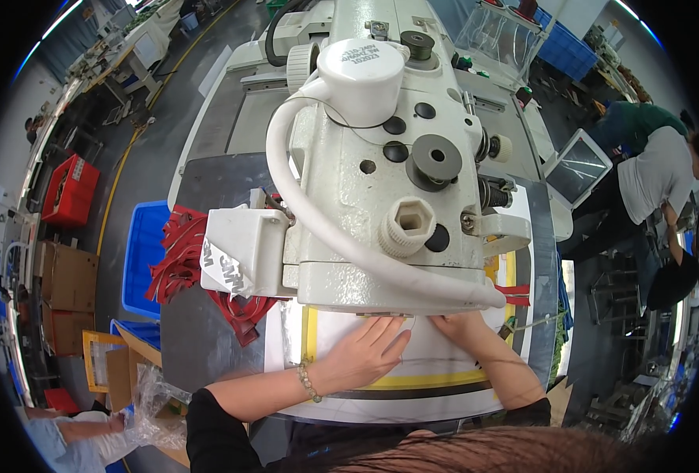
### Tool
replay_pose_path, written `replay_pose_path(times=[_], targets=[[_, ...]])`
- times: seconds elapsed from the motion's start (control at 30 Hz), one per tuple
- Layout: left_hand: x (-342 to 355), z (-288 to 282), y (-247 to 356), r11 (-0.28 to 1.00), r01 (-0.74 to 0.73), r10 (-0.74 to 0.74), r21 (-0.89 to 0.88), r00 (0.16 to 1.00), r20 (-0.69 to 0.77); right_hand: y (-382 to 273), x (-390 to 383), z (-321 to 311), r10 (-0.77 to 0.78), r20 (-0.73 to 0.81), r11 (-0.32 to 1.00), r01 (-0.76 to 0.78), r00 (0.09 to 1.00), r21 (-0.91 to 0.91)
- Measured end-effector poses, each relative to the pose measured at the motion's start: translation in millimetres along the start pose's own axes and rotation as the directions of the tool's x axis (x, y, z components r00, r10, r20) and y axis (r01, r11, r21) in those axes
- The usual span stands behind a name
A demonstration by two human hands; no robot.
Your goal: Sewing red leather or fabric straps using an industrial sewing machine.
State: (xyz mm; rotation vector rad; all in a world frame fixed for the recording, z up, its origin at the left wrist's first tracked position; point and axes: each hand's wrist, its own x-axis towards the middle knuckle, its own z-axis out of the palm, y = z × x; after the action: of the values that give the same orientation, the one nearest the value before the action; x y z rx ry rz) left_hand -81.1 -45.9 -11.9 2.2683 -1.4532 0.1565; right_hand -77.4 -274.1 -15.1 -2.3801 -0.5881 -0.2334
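A large white industrial sewing machine (342, 260) stands in front of me, and its head hides the needle area. My left hand (373, 352), with a beaded bracelet (308, 380) at the wrist, rests on a white sheet (420, 351) with its fingers stretched out. Their tips reach the lower edge of the machine head. On the other side, my right hand (466, 326) lies at the same edge. Its fingers are mostly hidden beneath the head, so what they touch cannot be seen. Yellow and black bands (412, 382) border the sheet.
A pile of red fabric strips (180, 252) lies left of the machine head, with a blue bin (143, 256) beyond. More red strip ends (515, 295) show at right. A person (653, 177) bends over at far right. At lower left another person's hand (113, 423) is near clear plastic (156, 406).
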Motion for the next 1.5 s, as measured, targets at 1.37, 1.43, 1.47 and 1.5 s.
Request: replay_pose_path(times=[1.37, 1.43, 1.47, 1.5], targets=[[-13.2, -17.5, -30.1, 1.000, -0.018, 0.020, 0.011, 0.973, -0.228, -1.5, 3.7, -0.2, -0.225, 0.036, 0.958, 0.228, 0.974, -0.176], [-12.2, -21.7, -41.5, 0.998, 0.058, -0.056, -0.002, 0.954, -0.293, -5.4, 8.1, -0.6, -0.235, 0.039, 0.954, 0.238, 0.971, -0.180], [-13.2, -20.2, -48.3, 0.995, 0.095, -0.095, -0.010, 0.969, -0.229, -6.9, 9.2, 0.5, -0.233, 0.041, 0.954, 0.237, 0.972, -0.182], [-14.7, -18.0, -52.3, 0.991, 0.135, -0.135, -0.013, 0.977, -0.164, -8.1, 10.6, 1.8, -0.247, 0.019, 0.953, 0.246, 0.969, -0.174]])
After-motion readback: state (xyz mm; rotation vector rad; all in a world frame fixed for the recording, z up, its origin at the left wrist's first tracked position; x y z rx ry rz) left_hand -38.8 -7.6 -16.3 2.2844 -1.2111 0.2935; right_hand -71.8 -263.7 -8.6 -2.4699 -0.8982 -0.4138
